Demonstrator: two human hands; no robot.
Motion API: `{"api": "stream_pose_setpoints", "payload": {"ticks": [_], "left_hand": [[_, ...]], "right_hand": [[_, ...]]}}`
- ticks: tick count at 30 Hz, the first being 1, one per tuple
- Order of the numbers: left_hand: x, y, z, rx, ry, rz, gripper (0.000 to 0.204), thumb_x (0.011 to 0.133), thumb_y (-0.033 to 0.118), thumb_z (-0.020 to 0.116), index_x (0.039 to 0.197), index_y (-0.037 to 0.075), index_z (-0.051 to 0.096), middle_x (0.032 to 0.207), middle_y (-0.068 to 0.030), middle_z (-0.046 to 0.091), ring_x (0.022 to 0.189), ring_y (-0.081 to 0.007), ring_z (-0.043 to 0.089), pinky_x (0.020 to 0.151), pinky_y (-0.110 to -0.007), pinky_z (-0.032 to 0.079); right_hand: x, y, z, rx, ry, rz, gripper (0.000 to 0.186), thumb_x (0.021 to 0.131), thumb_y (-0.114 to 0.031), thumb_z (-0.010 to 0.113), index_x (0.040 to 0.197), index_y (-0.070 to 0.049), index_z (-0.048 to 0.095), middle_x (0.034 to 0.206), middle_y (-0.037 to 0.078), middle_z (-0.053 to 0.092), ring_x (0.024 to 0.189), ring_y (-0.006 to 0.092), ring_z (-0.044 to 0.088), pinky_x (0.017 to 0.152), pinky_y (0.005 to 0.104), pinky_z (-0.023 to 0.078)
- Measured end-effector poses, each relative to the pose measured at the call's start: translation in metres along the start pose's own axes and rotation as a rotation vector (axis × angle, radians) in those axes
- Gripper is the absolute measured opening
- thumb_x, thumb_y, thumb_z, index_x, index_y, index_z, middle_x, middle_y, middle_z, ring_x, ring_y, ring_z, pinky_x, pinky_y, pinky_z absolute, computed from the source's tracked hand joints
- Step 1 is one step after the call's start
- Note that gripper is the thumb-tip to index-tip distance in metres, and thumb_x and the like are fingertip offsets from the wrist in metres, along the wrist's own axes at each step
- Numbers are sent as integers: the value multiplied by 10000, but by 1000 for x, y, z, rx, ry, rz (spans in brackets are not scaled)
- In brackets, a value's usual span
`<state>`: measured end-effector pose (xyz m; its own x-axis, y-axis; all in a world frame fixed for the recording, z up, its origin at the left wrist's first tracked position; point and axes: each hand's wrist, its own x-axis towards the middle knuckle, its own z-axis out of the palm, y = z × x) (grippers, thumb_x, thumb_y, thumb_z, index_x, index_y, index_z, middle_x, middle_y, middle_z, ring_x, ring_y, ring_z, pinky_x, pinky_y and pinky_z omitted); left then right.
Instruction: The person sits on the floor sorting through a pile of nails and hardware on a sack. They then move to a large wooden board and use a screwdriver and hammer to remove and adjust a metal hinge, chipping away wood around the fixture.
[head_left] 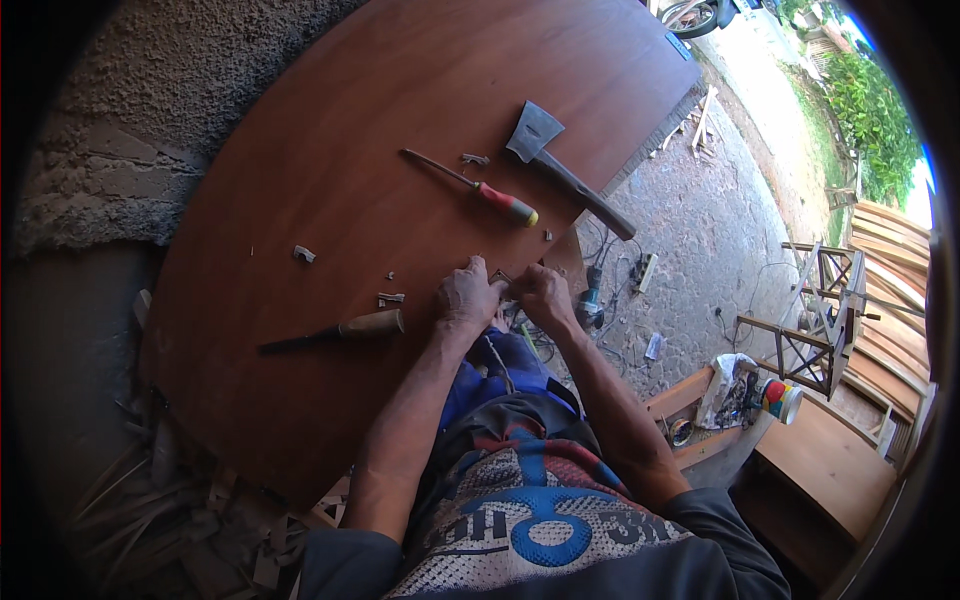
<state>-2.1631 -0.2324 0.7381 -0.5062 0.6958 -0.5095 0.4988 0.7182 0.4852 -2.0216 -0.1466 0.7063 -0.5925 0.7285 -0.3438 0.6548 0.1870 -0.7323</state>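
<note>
At the near edge of a reddish-brown wooden board [330,200], my left hand [468,297] and my right hand [543,297] are close together with fingers bent. Between their fingertips is a small thin angled piece [502,277], too small to name; both hands pinch at it. Beyond them on the board lies a screwdriver [508,204] with a red, grey and yellow handle. Farther right rests a hatchet [575,185], its dark handle reaching past the board's edge. A wooden-handled tool with a dark narrow blade [370,324], a chisel or file, lies left of my left hand.
Small light fragments [304,254] are scattered over the board. On the concrete floor to the right are a power tool [592,303] with cables and a power strip [648,272]. A paint can [780,400] stands near a wooden frame [690,397]. Wood scraps [215,530] pile up lower left.
</note>
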Motion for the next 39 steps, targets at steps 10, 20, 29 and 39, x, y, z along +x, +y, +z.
{"api": "stream_pose_setpoints", "payload": {"ticks": [10, 20, 29, 39], "left_hand": [[-3, -2, 3, 31, 7, 17, 475, 820, 417, 733, 1052, 39, 563, 884, -237, 697, 887, -425, 688, 785, -521, 538], [2, -5, 6, 1, -3, 34, 527, 812, 429, 737, 1137, 46, 577, 977, -240, 700, 950, -403, 691, 825, -485, 553], [-2, -5, 4, -6, 27, 26, 507, 792, 414, 764, 1086, 39, 592, 960, -238, 703, 944, -391, 695, 813, -486, 552], [4, -14, 22, 78, 164, 88, 517, 771, 439, 775, 1043, 30, 614, 953, -226, 701, 901, -411, 693, 801, -497, 548]], "right_hand": [[-8, -22, -5, -44, -11, 103, 152, 715, -1, 625, 852, 24, 685, 880, 219, 709, 869, 364, 699, 805, 412, 538], [-4, 3, -1, 223, -24, 51, 188, 832, -143, 705, 902, 30, 686, 882, 170, 707, 800, 253, 701, 703, 360, 556], [-8, 4, -15, 340, -179, 108, 234, 894, -198, 650, 997, 12, 651, 850, 100, 669, 679, 200, 660, 607, 316, 542], [44, -83, -29, -465, 393, -560, 232, 830, -102, 597, 1053, -144, 645, 952, 84, 589, 931, 307, 582, 747, 419, 450]]}}
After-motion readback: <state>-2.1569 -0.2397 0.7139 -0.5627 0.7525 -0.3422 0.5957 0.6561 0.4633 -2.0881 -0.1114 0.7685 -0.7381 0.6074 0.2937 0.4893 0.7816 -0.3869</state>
